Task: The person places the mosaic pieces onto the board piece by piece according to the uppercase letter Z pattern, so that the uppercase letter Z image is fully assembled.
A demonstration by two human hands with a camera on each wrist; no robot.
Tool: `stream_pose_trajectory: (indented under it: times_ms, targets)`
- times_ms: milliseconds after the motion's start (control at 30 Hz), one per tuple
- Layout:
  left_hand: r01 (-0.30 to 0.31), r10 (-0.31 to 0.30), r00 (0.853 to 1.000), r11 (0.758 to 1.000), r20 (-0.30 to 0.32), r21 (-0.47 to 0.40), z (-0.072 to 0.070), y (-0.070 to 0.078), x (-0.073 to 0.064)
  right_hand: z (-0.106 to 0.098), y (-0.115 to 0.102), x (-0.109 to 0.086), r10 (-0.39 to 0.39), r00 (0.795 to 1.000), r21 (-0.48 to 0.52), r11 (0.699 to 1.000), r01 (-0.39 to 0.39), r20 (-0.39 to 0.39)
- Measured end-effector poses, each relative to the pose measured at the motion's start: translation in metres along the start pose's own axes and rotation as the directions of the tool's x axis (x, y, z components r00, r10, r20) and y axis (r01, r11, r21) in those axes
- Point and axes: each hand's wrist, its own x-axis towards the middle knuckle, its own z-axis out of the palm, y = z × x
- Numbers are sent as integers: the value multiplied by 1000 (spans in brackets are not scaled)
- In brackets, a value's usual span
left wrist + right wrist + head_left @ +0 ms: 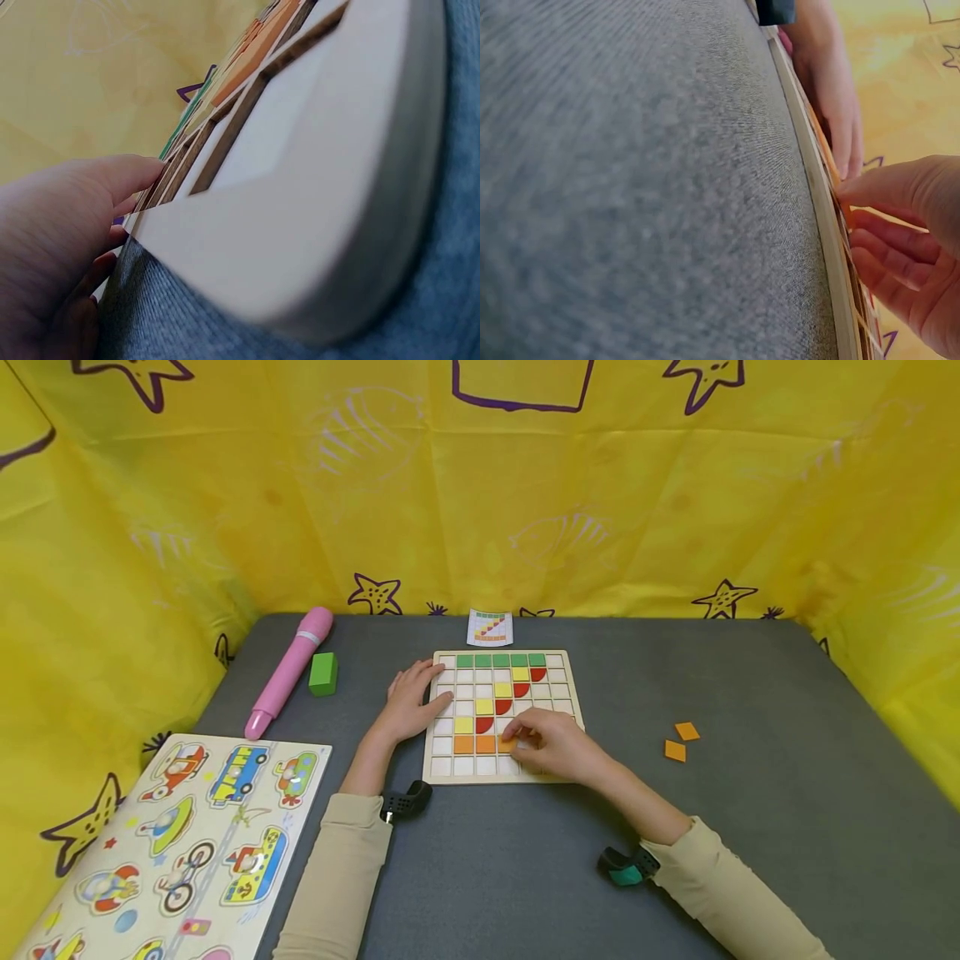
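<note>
A wooden grid board (500,779) lies flat on the table. Green squares fill part of its top row, and yellow squares beside red quarter-round pieces run diagonally below. Orange squares (475,744) sit in a lower row. My right hand (558,747) pinches an orange square tile (507,745) between thumb and fingers, at the cell right of those orange squares. My left hand (408,706) rests on the board's left edge, its thumb (139,174) over the frame and its fingers extended. Two loose orange tiles (675,751) lie to the right.
A small pattern card (490,628) stands behind the board. At the left are a pink microphone-shaped object (288,675), a green block (323,674) and a vehicle picture puzzle board (217,827). Yellow printed cloth (480,493) hangs around the grey table (510,868).
</note>
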Motion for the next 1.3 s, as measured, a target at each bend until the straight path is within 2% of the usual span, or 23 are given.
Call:
stream_pose_trajectory:
  times_ms: [233,333,467,667,833,1133,1300]
  targets:
    - [5,-5,1000,1000,12,1,0,0,1,-3,2,-3,54,998,89,994,-56,29]
    - [7,-7,1000,1000,23,5,-1,0,1,-8,4,-7,71,997,134,988,-75,32]
    - [6,-7,999,1000,42,21,0,-1,3,-19,10,-18,97,995,144,985,-98,13]
    - [9,-13,997,999,81,49,-1,-3,4,-41,25,-42,135,990,93,987,-131,-36]
    - [3,-7,997,999,78,51,-1,-3,3,-60,43,-67,156,983,16,988,-155,-92]
    - [-2,-1,997,999,80,45,-4,0,0,-95,63,-113,230,959,-111,962,-250,-165]
    - [2,-6,996,999,85,47,-2,0,2,-107,70,-133,264,947,-129,949,-289,-183]
